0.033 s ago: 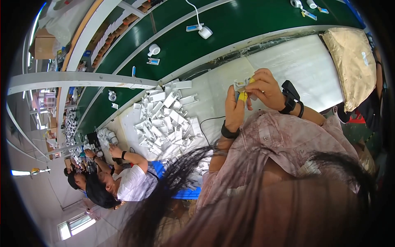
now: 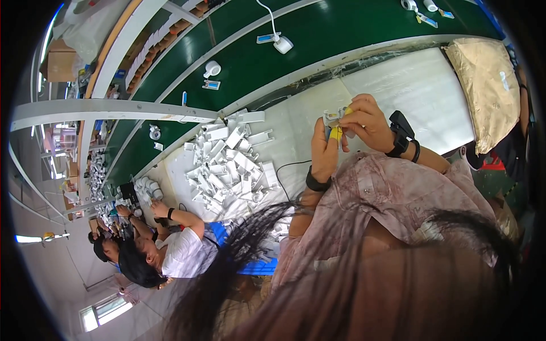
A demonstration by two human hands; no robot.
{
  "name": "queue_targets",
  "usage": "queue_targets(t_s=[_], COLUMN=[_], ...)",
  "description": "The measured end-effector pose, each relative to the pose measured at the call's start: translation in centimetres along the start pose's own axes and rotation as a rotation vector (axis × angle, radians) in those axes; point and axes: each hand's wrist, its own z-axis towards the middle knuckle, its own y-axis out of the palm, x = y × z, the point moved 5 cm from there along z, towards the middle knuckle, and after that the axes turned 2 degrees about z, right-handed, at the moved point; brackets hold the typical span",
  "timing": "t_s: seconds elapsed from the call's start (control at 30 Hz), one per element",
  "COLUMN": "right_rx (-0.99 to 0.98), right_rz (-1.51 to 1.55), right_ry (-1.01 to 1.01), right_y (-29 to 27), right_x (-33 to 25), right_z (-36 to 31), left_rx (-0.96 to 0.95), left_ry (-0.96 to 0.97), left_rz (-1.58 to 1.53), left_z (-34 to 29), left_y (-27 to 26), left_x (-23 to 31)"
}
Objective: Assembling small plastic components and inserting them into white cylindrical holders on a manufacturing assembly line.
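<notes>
My left hand [image 2: 324, 156] and my right hand [image 2: 367, 122] meet above the pale work surface, fingers closed around one small white plastic part [image 2: 331, 116]. A bit of blue shows beside the part, between the hands. Yellow material [image 2: 336, 133] shows at the fingertips; whether it covers the fingers or belongs to the held thing I cannot tell. My fingers hide much of the part. To the left lies a heap of white plastic housings [image 2: 230, 165], apart from both hands.
Beyond the work surface [image 2: 409, 85] runs a green conveyor belt [image 2: 347, 23] carrying white round devices with blue-marked pieces. A brown paper sack [image 2: 486, 85] lies at the right. A metal post [image 2: 114, 111] crosses the left side. Co-workers [image 2: 185, 253] sit at the left.
</notes>
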Motion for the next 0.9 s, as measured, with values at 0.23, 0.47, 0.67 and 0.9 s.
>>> queue_targets(t_s=[0.23,0.47,0.67,0.9], right_rx=[-0.002,-0.024,-0.013,-0.035], right_rz=[0.003,0.037,0.017,0.025], right_ry=[-0.008,-0.029,-0.031,0.031], right_y=[-0.2,0.0,0.2,0.2], right_x=[0.0,0.4,0.5,0.6], right_z=[-0.1,-0.3,-0.6,-0.3], left_rx=[0.019,-0.001,-0.012,-0.027], left_ry=[0.024,0.055,0.05,0.053], left_rz=[0.029,0.054,0.129,0.001], left_z=[-0.4,-0.4,-0.5,-0.4], left_y=[0.4,0.0,-0.3,-0.2], left_x=[0.8,0.4,-0.1,-0.2])
